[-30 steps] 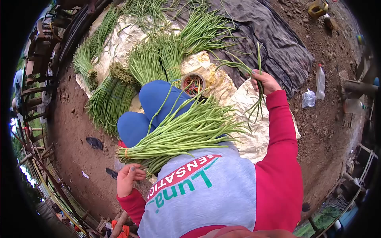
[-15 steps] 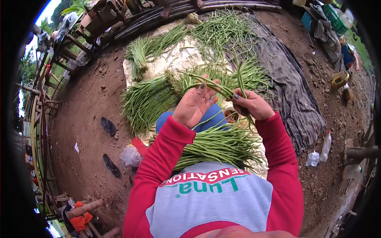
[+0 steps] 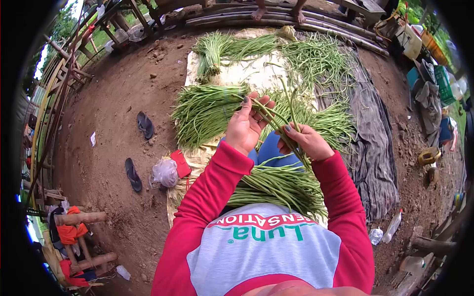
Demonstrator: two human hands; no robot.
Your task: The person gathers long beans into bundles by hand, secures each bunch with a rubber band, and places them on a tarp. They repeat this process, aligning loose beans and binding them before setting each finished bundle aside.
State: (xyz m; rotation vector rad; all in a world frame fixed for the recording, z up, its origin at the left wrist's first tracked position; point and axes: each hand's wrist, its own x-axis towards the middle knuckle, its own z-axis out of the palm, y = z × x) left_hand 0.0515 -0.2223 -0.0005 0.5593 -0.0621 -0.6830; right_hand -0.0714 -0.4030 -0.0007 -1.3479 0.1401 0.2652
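Several long green yardlong beans (image 3: 274,120) stretch between my two hands above my lap. My right hand (image 3: 308,141) is closed around them, with the thumb pressed on top. At their other end, my left hand (image 3: 248,126) has the beans between its thumb and curled fingers, palm partly turned up. A thick heap of yardlong beans (image 3: 279,187) lies across my lap, against my shirt. Just beyond my left hand is a large tied bundle of beans (image 3: 202,113). Loose beans (image 3: 331,123) spread out past my right hand.
A pale sheet (image 3: 247,66) and a dark tarp (image 3: 373,167) cover the dirt. Another bean bundle (image 3: 210,56) lies farther off. To the left are flip-flops (image 3: 132,175) and a plastic bag (image 3: 165,172); to the right, a plastic bottle (image 3: 393,226). A person's bare feet (image 3: 259,13) rest near bamboo poles (image 3: 237,20).
The view has shifted, so the scene sits farther right and the feet show more. My left hand's fingers have curled in around the beans; my right hand keeps its hold.
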